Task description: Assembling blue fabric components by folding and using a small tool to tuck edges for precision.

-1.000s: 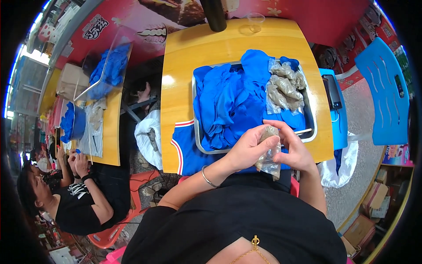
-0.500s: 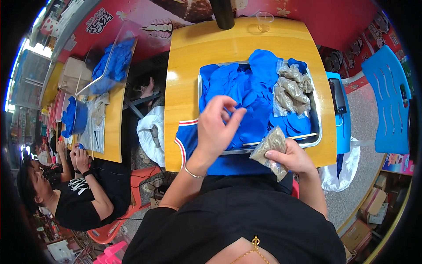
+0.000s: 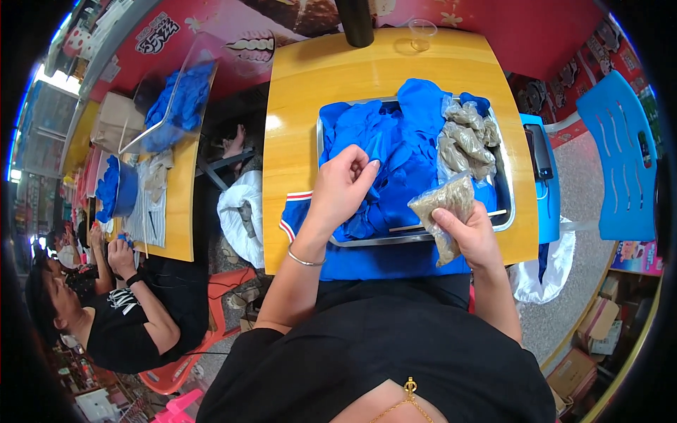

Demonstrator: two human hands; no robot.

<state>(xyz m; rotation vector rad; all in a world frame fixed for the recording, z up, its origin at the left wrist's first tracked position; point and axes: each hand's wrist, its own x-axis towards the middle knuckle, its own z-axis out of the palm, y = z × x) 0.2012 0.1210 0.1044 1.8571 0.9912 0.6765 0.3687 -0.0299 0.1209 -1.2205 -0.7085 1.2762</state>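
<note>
Two hands work over a metal tray (image 3: pixel 505 211) on the yellow bench (image 3: pixel 303 106). The right hand (image 3: pixel 471 233) is closed around a small clear bag of brownish-grey stuff (image 3: pixel 444 204), holding it upright just above the tray's near right corner. The left hand (image 3: pixel 342 187) has its fingers bent narrow and pinches the edge of a blue cloth (image 3: pixel 384 151) heaped in the tray. More filled bags (image 3: pixel 465 137) lie piled at the tray's far right side, touching the cloth.

To do this well, I judge the left hand should take only one layer of cloth and lift it free of the heap, so nothing drags along. The right hand should keep the bag's open end up and grip it below the top, lest it spill. A red-striped blue cloth (image 3: pixel 296 215) hangs over the bench's near edge.
</note>
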